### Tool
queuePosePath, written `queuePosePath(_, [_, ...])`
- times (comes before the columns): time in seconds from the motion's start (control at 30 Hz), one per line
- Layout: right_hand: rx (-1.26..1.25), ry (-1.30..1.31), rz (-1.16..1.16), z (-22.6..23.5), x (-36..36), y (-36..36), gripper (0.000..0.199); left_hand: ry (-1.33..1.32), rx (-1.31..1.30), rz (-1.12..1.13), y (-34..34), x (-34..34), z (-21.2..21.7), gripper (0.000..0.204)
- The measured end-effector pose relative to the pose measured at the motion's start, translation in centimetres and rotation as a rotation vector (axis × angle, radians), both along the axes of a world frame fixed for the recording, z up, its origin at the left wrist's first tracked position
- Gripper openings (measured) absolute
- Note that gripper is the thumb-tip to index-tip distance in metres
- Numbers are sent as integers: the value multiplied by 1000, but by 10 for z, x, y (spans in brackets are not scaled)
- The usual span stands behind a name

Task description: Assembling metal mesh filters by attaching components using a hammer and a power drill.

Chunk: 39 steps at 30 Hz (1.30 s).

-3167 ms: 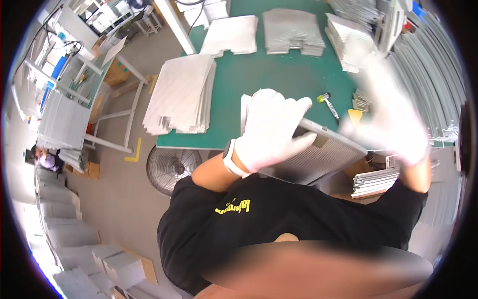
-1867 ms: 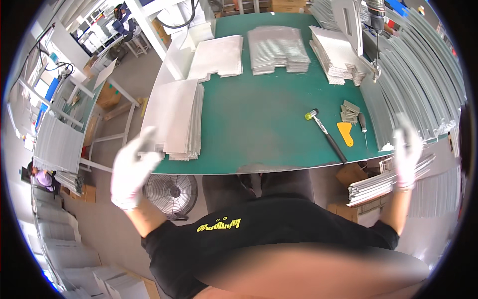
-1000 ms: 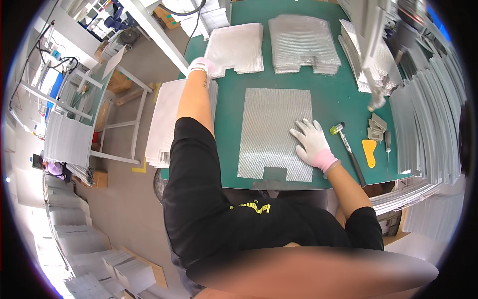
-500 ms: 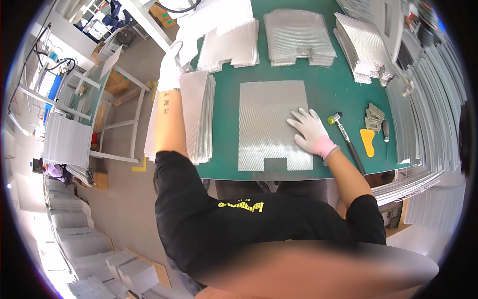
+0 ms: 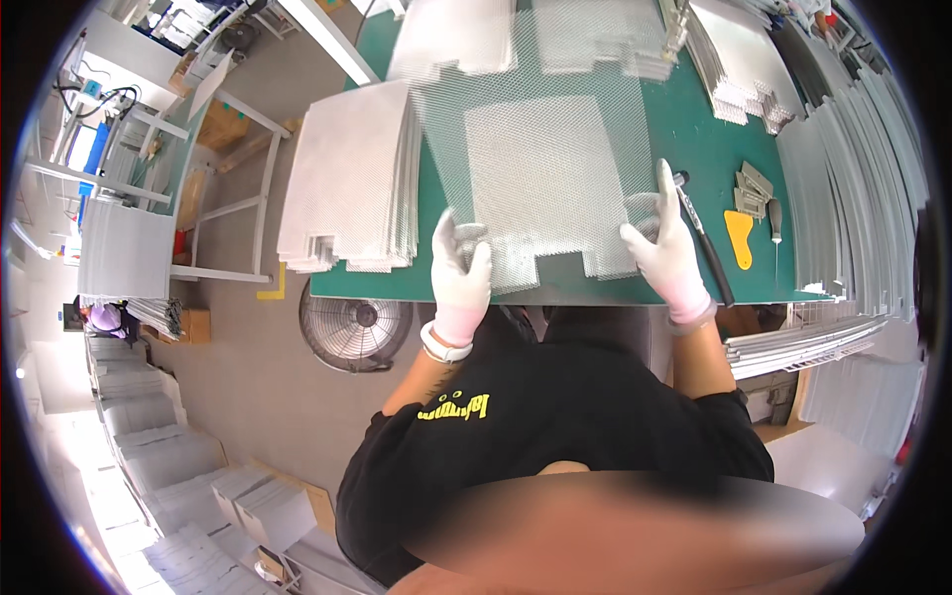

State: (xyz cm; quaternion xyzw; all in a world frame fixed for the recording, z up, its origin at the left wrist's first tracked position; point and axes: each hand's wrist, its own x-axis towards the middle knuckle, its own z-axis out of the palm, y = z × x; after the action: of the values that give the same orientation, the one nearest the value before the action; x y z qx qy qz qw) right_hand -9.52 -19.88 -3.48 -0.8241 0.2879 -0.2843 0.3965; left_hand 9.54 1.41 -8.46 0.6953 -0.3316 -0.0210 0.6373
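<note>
A thin, see-through mesh sheet is raised over the table between my two hands. My left hand in a white glove grips its left edge near the notched end, thumb on the near face and fingers curled around. On the opposite edge, my gloved right hand holds it the same way, its index finger stretched upward. Through the mesh, another notched mesh sheet shows lying flat on the green table. A black-handled hammer lies just right of my right hand.
Stacks of mesh sheets stand at the left, the far side and far right of the green tabletop. A yellow scraper, metal pieces and a screwdriver lie at right. A floor fan stands below left.
My left hand has come back from the far-left stacks to the near edge. My right hand has left the lying sheet. Both now hold another mesh sheet up above it.
</note>
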Motion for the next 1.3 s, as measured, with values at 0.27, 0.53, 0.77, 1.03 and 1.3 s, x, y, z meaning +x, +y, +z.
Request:
queuePosePath(0.27, [-147,175,-62,-48,5,-7,87,-382,528,-16,-11,5,-12,60])
queuePosePath(0.53, [-201,268,-65,-62,17,-7,79,-371,724,12,-19,11,-22,57])
queuePosePath(0.77, [-135,440,-43,-56,20,-5,72,-430,794,25,-21,12,-27,56])
queuePosePath(1.03, [-208,301,-14,-61,16,-13,66,-342,689,-24,-16,25,-26,56])
queuePosePath(1.3, [-230,280,-12,-64,19,-8,64,-309,736,-10,-16,25,-32,59])
